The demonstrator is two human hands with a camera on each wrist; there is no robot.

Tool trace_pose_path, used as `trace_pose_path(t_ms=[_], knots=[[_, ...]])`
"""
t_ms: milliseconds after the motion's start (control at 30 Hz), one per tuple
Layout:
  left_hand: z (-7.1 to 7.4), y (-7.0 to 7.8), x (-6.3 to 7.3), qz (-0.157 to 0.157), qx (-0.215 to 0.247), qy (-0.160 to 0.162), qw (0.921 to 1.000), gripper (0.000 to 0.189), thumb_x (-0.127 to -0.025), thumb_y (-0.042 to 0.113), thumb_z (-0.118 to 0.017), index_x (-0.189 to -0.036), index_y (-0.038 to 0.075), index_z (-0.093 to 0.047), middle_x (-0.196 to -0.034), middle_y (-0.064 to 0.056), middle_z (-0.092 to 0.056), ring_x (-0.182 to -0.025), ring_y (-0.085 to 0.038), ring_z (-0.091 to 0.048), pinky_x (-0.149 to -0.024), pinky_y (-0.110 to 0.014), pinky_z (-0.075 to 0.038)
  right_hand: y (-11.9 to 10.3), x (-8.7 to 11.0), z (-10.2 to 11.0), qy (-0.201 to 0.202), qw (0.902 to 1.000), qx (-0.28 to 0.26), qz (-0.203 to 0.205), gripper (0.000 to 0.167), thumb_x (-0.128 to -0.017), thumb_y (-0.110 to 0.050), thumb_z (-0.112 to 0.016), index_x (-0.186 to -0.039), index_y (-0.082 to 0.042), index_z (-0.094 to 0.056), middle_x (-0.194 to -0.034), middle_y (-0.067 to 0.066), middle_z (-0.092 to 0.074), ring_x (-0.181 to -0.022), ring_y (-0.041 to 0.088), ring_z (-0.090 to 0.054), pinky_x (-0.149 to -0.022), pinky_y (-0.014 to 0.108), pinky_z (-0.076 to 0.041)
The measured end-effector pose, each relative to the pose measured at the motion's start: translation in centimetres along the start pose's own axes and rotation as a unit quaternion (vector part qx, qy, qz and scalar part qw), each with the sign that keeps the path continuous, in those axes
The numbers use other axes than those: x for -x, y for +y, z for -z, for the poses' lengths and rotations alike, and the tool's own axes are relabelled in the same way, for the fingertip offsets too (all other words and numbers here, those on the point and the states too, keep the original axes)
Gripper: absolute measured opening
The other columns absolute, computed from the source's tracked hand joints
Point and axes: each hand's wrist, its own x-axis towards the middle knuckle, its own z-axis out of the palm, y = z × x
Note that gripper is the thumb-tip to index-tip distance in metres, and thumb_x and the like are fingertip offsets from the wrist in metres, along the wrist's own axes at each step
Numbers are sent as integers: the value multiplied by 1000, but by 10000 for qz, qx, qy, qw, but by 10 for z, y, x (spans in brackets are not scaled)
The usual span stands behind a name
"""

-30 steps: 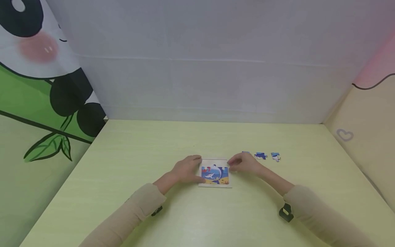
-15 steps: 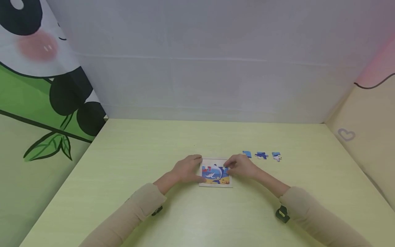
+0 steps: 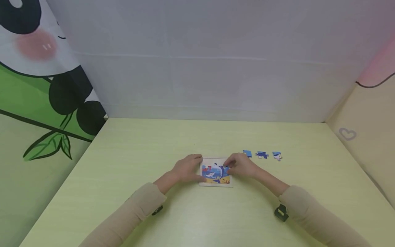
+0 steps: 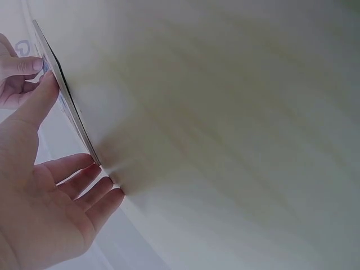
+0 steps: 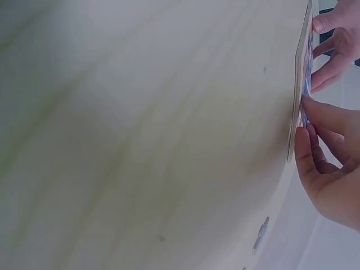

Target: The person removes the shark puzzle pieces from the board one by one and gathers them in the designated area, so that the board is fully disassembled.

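Observation:
A small framed jigsaw puzzle [image 3: 216, 174] lies flat on the table, showing a white and blue sea animal over yellow sand; a pale strip of bare backing runs along its top. The left hand [image 3: 186, 168] holds the frame's left side, thumb near the lower corner and fingertips at the upper one. At the right side, the right hand [image 3: 242, 165] pinches a blue puzzle piece [image 5: 305, 117], mostly hidden by its fingers, against the board. Seen edge-on in the left wrist view, the puzzle frame [image 4: 70, 98] sits between the left thumb and fingers.
Three loose blue-and-white pieces lie in a row behind the right hand: a left piece [image 3: 247, 153], a middle piece [image 3: 262, 155] and a right piece [image 3: 277, 156]. A grey-white wall [image 3: 197, 85] backs the pale table [image 3: 148, 144]; patterned panels flank it.
The right hand has moved slightly left, from beside the board's right edge to over its upper right part, then stayed nearly still. The left hand keeps its place on the frame.

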Motion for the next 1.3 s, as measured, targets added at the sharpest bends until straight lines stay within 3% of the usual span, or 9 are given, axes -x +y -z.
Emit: trace_pose_path(t_ms=[267,533,733,1067,1300], knots=[[-1,0,-1,-82,8,31,10000,80,-72,48,-71,-132,2,-45,-139,-9,-41,-128,-25,-35,-103,-39,-34,0,1,0,17,9998,8,175,22,-71,2,-71,-92,0,-67,-91,7,-64,-83,18,-59,-71,26,-52],[0,4,0,-887,249,116,9957,56,-76,30,-73,-121,2,-56,-131,-9,-50,-123,-25,-42,-101,-38,-36,-1,2,-2,101,9995,78,287,22,-69,4,-72,-90,0,-66,-86,5,-63,-76,14,-58,-65,22,-51],[-4,8,-1,-1107,309,-95,9933,46,-80,25,-69,-120,3,-58,-126,-8,-54,-118,-23,-48,-99,-36,-38,-1,3,-2,108,9995,-7,295,22,-70,5,-70,-91,1,-66,-87,7,-64,-75,15,-59,-64,22,-51],[-6,12,1,-1248,102,-66,9921,41,-82,26,-67,-117,6,-61,-125,-5,-55,-116,-21,-49,-97,-35,-40,3,4,-4,-18,9995,-129,290,19,-73,2,-68,-90,-5,-64,-86,3,-62,-75,13,-57,-65,23,-50],[-6,12,1,-1161,85,-67,9932,40,-82,26,-67,-116,6,-61,-124,-5,-55,-115,-21,-49,-96,-35,-41,2,2,-4,-10,9976,-687,112,19,-72,8,-66,-88,-1,-64,-86,8,-61,-70,15,-58,-60,24,-51]])
